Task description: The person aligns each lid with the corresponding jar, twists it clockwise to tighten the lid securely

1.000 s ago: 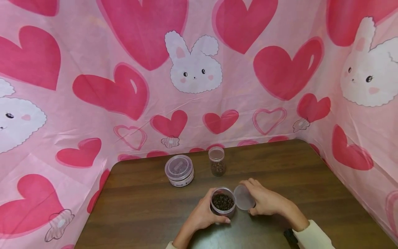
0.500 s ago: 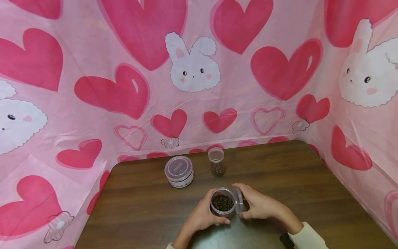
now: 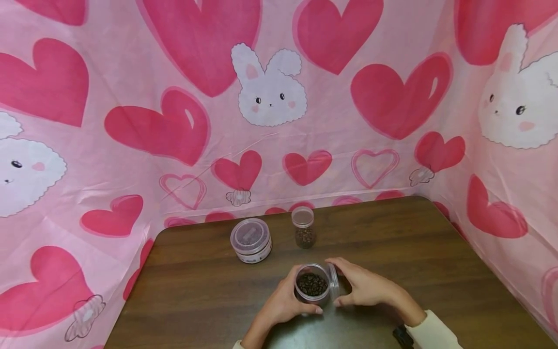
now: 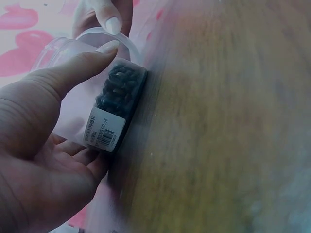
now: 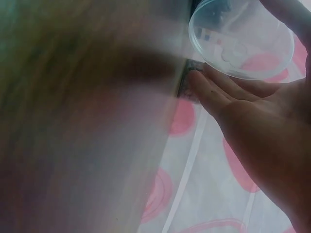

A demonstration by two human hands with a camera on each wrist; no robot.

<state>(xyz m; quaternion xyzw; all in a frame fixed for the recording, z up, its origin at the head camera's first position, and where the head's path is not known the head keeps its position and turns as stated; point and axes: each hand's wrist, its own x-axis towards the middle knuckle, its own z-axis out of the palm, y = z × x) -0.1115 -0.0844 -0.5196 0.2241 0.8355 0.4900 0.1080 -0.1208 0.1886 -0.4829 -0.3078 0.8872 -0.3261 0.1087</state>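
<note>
A clear jar (image 3: pixel 319 301) of dark coffee beans (image 3: pixel 312 284) stands uncapped on the table, its mouth facing up. My left hand (image 3: pixel 285 301) grips it around the left side, thumb in front. The left wrist view shows a white barcode label (image 4: pixel 105 128) low on its wall. Just right of the jar, my right hand (image 3: pixel 368 288) holds a clear round lid (image 3: pixel 333 281) on edge, between thumb and fingers. Whether lid and jar rim touch, I cannot tell. In the right wrist view the lid's round face shows beside the palm.
Behind the left hand sits a wide lidded tub (image 3: pixel 251 241) with a purplish top. A slim capped jar (image 3: pixel 303 229) with brownish contents stands farther back. The brown wooden table (image 3: pixel 414 242) meets a pink heart-and-rabbit cloth (image 3: pixel 261 140) at its back and sides.
My right hand has shifted slightly left and turned the lid from its flat face showing to nearly edge-on beside the jar. My left hand and the jar have stayed in place.
</note>
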